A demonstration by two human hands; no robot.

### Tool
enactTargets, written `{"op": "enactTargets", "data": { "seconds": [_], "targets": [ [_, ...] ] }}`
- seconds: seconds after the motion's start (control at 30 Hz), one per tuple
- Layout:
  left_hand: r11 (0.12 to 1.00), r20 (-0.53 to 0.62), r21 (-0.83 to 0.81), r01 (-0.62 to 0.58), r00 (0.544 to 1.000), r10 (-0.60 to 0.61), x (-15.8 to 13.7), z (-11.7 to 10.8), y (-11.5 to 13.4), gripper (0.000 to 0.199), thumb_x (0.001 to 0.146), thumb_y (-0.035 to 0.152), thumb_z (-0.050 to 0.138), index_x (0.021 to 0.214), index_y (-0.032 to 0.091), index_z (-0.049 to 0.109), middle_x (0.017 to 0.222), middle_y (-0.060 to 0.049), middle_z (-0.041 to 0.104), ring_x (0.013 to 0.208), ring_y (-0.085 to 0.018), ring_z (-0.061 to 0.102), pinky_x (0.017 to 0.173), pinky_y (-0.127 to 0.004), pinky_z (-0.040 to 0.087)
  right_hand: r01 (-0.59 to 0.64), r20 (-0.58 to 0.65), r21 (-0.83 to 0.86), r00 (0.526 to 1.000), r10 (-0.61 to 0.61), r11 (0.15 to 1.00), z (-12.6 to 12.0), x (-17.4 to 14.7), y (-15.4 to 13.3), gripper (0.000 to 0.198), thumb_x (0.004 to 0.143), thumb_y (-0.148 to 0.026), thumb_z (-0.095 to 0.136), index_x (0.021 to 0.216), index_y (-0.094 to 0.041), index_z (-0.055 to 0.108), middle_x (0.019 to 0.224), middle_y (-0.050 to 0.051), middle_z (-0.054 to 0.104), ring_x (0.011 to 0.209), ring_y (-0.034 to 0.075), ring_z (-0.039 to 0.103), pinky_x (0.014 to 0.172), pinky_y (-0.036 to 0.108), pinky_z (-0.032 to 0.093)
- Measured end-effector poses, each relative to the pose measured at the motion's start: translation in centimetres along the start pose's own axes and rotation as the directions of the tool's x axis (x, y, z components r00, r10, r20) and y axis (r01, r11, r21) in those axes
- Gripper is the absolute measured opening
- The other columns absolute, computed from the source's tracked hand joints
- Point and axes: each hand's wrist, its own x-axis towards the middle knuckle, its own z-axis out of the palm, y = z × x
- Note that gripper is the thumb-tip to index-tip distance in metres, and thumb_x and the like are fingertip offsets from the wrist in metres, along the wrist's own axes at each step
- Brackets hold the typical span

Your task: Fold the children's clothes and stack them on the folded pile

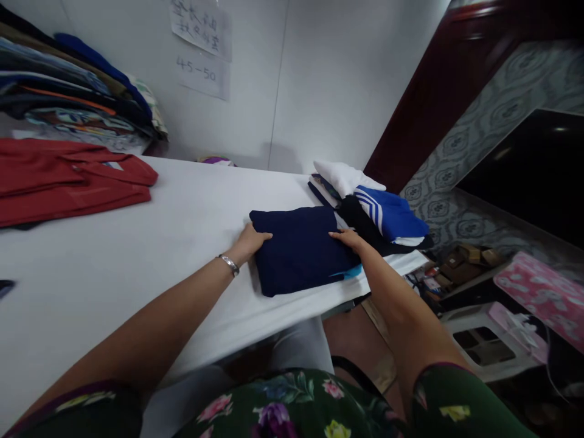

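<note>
A folded navy-blue garment [301,246] lies flat near the front edge of the white-covered table [191,201]. My left hand [250,241], with a silver bracelet at the wrist, grips its left side, thumb on top and the other fingers mostly hidden beside or beneath it. On the opposite side my right hand [349,238] holds it the same way, thumb resting on the cloth. A bit of light-blue fabric [353,272] shows at the garment's lower right corner.
Close by on the right is a pile of folded clothes, a blue striped garment [392,213] and a white one [344,176] on top. A red garment [68,179] lies at the left, before a tall clothes stack [77,85]. Handwritten paper signs [201,73] hang on the wall.
</note>
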Motion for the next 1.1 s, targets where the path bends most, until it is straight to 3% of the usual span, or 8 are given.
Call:
{"op": "enactTargets", "data": {
  "seconds": [0.2, 0.37, 0.43, 0.53, 0.67, 0.77, 0.97, 1.1],
  "targets": [
    [0.989, -0.081, -0.108, 0.100, 0.991, -0.109, 1.7, -8.4, -0.5, 0.081, 0.063, 0.012, 0.079, 0.136, 0.017, 0.045, 0.099, -0.011, 0.071, 0.079, -0.022, 0.069, 0.074, -0.038, 0.058, -0.113, 0.281, 0.321, 0.959, 0.019, 0.940, 5.4, -2.9, -4.0, 0.052, 0.083, -0.049, 0.061, 0.123, -0.017, 0.059, 0.107, 0.009, 0.073, 0.091, 0.022, 0.071, 0.081, 0.037, 0.057],
    [0.980, -0.131, 0.094, 0.174, 0.978, -0.161, 0.8, -12.4, -2.7, 0.076, 0.067, 0.024, 0.078, 0.134, 0.013, 0.046, 0.101, -0.014, 0.070, 0.079, -0.024, 0.070, 0.074, -0.037, 0.057, 0.085, 0.231, -0.083, 0.971, -0.064, 0.993, 7.7, -4.0, -6.8, 0.063, 0.083, -0.060, 0.055, 0.131, -0.021, 0.053, 0.120, 0.009, 0.067, 0.109, 0.028, 0.064, 0.094, 0.042, 0.050],
    [0.942, -0.176, 0.303, 0.146, 0.980, -0.095, 0.2, -12.3, -2.9, 0.079, 0.072, 0.034, 0.074, 0.140, 0.011, 0.040, 0.115, -0.018, 0.066, 0.095, -0.029, 0.068, 0.083, -0.041, 0.055, 0.098, 0.251, -0.231, 0.967, -0.038, 0.968, 7.1, -3.6, -7.4, 0.074, 0.082, -0.064, 0.054, 0.139, -0.018, 0.045, 0.124, 0.013, 0.065, 0.113, 0.031, 0.062, 0.095, 0.045, 0.048],
    [0.760, -0.201, 0.650, -0.013, 0.961, 0.188, -0.9, -11.2, -2.3, 0.073, 0.081, 0.037, 0.062, 0.142, 0.007, 0.037, 0.140, -0.023, 0.049, 0.127, -0.035, 0.049, 0.104, -0.046, 0.042, 0.182, 0.155, -0.345, 0.979, -0.135, 0.921, 6.2, -2.6, -8.8, 0.082, 0.083, -0.060, 0.055, 0.147, -0.013, 0.033, 0.142, 0.018, 0.049, 0.130, 0.034, 0.047, 0.104, 0.048, 0.041],
    [0.430, 0.040, 0.850, -0.304, 0.851, 0.523, -2.8, -8.8, -1.8, 0.063, 0.089, 0.043, 0.050, 0.143, 0.011, 0.039, 0.154, -0.018, 0.031, 0.143, -0.032, 0.026, 0.114, -0.051, 0.024, 0.471, 0.138, -0.309, 0.882, -0.452, 0.826, 7.7, -1.1, -12.5, 0.077, 0.090, -0.058, 0.046, 0.150, -0.015, 0.026, 0.157, 0.016, 0.024, 0.146, 0.028, 0.019, 0.115, 0.045, 0.025],
    [0.277, 0.272, 0.850, -0.449, 0.822, 0.500, -3.8, -7.2, -2.7, 0.062, 0.090, 0.051, 0.044, 0.143, 0.017, 0.042, 0.154, -0.013, 0.034, 0.144, -0.031, 0.023, 0.115, -0.057, 0.016, 0.581, 0.233, -0.304, 0.814, -0.532, 0.755, 9.9, 0.8, -14.5, 0.072, 0.091, -0.062, 0.040, 0.150, -0.023, 0.026, 0.160, 0.010, 0.016, 0.148, 0.026, 0.009, 0.117, 0.049, 0.014],
    [0.224, 0.378, 0.826, -0.518, 0.802, 0.462, -4.1, -6.1, -4.5, 0.059, 0.093, 0.052, 0.038, 0.142, 0.019, 0.044, 0.152, -0.011, 0.037, 0.143, -0.029, 0.025, 0.116, -0.054, 0.012, 0.294, 0.361, -0.417, 0.922, -0.140, 0.860, 12.6, 5.5, -11.6, 0.070, 0.093, -0.064, 0.033, 0.142, -0.015, 0.039, 0.150, 0.016, 0.038, 0.143, 0.029, 0.024, 0.114, 0.053, 0.015],
    [0.252, 0.383, 0.808, -0.533, 0.799, 0.464, -4.0, -6.1, -4.6, 0.059, 0.092, 0.053, 0.039, 0.142, 0.020, 0.045, 0.153, -0.011, 0.037, 0.144, -0.029, 0.024, 0.117, -0.054, 0.011, 0.324, 0.362, -0.413, 0.916, -0.173, 0.851, 13.1, 6.2, -10.0, 0.067, 0.093, -0.064, 0.032, 0.138, -0.016, 0.043, 0.148, 0.014, 0.042, 0.142, 0.028, 0.028, 0.113, 0.052, 0.018]
  ]
}}
